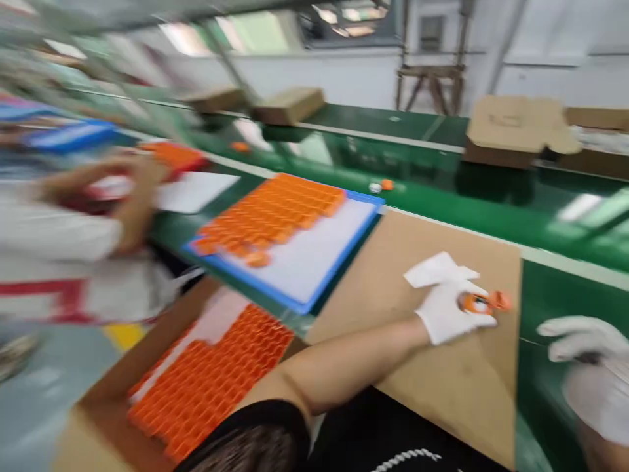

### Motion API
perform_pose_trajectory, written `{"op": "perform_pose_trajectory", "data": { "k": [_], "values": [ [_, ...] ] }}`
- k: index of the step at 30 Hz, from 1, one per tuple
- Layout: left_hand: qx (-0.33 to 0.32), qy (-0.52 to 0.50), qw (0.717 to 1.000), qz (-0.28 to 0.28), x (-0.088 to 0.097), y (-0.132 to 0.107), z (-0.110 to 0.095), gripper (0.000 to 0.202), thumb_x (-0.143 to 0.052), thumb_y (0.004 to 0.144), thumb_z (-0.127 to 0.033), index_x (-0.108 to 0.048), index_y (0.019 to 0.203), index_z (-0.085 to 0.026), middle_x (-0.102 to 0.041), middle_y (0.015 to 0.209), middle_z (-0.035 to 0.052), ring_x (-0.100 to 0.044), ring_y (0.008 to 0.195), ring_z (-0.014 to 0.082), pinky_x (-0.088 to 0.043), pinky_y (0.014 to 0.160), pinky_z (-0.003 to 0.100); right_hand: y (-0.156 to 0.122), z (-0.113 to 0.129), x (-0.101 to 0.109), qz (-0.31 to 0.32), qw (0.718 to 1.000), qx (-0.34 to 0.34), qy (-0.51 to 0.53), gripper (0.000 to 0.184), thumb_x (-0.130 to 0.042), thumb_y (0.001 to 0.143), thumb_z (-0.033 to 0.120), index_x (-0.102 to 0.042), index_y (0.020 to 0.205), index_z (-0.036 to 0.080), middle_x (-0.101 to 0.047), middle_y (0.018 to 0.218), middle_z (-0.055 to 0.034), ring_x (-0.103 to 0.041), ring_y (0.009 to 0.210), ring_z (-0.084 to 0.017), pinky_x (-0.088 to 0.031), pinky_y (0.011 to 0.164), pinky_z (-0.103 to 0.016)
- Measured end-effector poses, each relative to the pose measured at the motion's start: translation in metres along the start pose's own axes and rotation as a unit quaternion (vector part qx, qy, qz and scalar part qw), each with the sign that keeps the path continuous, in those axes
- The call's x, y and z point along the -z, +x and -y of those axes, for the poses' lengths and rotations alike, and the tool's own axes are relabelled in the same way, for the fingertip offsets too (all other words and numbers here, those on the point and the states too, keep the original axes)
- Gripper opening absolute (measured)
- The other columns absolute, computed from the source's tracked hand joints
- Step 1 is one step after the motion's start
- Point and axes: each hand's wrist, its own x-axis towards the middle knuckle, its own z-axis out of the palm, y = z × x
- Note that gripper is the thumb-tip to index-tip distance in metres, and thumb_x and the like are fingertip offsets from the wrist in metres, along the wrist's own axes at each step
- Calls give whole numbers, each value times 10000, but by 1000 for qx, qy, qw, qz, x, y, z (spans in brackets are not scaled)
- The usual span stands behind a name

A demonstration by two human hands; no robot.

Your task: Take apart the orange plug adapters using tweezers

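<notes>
The whole view is smeared by motion. My left hand (449,313), in a white glove, rests on a brown cardboard sheet (393,367) and is closed round a small orange part (484,303), whose end sticks out to the right. A white cloth or paper (437,269) lies just behind that hand. My right hand (587,357), also in a white glove, hovers at the right edge over the green table. Its fingers look curled, but blur hides what, if anything, they hold.
A blue tray (339,262) holds rows of orange parts (270,216) on a white sheet. An open cardboard box (103,393) at lower left is packed with orange parts (211,380). A co-worker's sleeve (54,236) is at left. Cardboard boxes (515,128) sit beyond the green conveyor (481,216).
</notes>
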Motion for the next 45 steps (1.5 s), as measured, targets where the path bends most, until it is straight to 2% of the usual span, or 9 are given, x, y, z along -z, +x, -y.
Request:
{"op": "perform_pose_trajectory", "data": {
  "k": [1, 3, 5, 7, 9, 13, 21, 27, 45],
  "values": [
    [20, -36, 999, -19, 1, 0, 1, 330, -882, 636, -235, -767, 940, -181, -694, 1258, 139, -600, 1266, 318, -477, 1099, 468, -3, -2, 3, -11, 1000, 8, 8, 713, -427, 867, 803, -585, 460, 238, -645, 659, -146, -695, 745, -261, -556, 567, -366],
    [75, -56, 996, -11, 3, 2, 5, 338, -849, 647, -191, -749, 969, -189, -744, 1108, 109, -687, 1093, 279, -541, 1008, 460, -4, -4, 0, -13, 995, 36, 97, 805, -307, 886, 827, -529, 386, 236, -591, 550, -110, -670, 621, -232, -502, 490, -357],
    [98, -71, 992, 19, 5, 3, 7, 336, -791, 690, -184, -723, 1020, -185, -764, 945, 78, -722, 918, 257, -585, 901, 472, -2, -1, -11, -43, 987, 39, 149, 618, -484, 943, 670, -663, 545, 231, -661, 645, -69, -694, 713, -211, -557, 601, -342],
    [110, -79, 990, 32, 7, 3, 7, 360, -753, 700, -168, -699, 1056, -172, -763, 942, 78, -723, 898, 247, -589, 882, 458, 0, 5, -23, -56, 984, 36, 166, 231, -732, 881, 407, -748, 723, 238, -730, 824, -43, -718, 890, -210, -602, 775, -345],
    [119, -79, 989, 37, 8, 3, 5, 376, -740, 705, -186, -692, 1077, -166, -763, 992, 85, -724, 913, 240, -587, 894, 445, 0, 11, -32, -61, 981, 7, 187, 18, -786, 830, 251, -773, 839, 242, -761, 950, -35, -730, 963, -206, -618, 866, -357],
    [131, -67, 988, 49, 9, 2, 2, 387, -747, 692, -218, -700, 1072, -164, -769, 973, 69, -727, 914, 228, -590, 892, 417, -3, 12, -37, -77, 974, -43, 211, 171, -775, 809, 142, -782, 941, 251, -800, 968, -14, -761, 945, -190, -646, 888, -341],
    [140, -82, 986, 39, 8, -2, 1, 331, -775, 675, -208, -718, 1000, -180, -761, 968, 40, -711, 843, 188, -595, 847, 373, -8, 2, -39, -80, 990, 96, 66, 247, -762, 817, 90, -790, 977, 275, -806, 974, -7, -772, 895, -191, -666, 837, -345],
    [146, -95, 983, 53, 9, -3, 5, 359, -774, 679, -195, -725, 1035, -191, -767, 1001, 36, -719, 869, 194, -599, 868, 390, -5, 2, -40, -70, 990, 117, 43, 285, -750, 817, 43, -786, 982, 273, -806, 977, -1, -769, 867, -169, -658, 805, -315],
    [144, -88, 984, 57, 10, -5, 4, 376, -782, 679, -232, -719, 1048, -193, -766, 1082, 62, -737, 926, 235, -600, 908, 442, -10, 0, -45, -84, 989, 19, 116, 175, -766, 827, 121, -793, 915, 271, -807, 950, 9, -770, 881, -178, -652, 855, -348]
  ]
}}
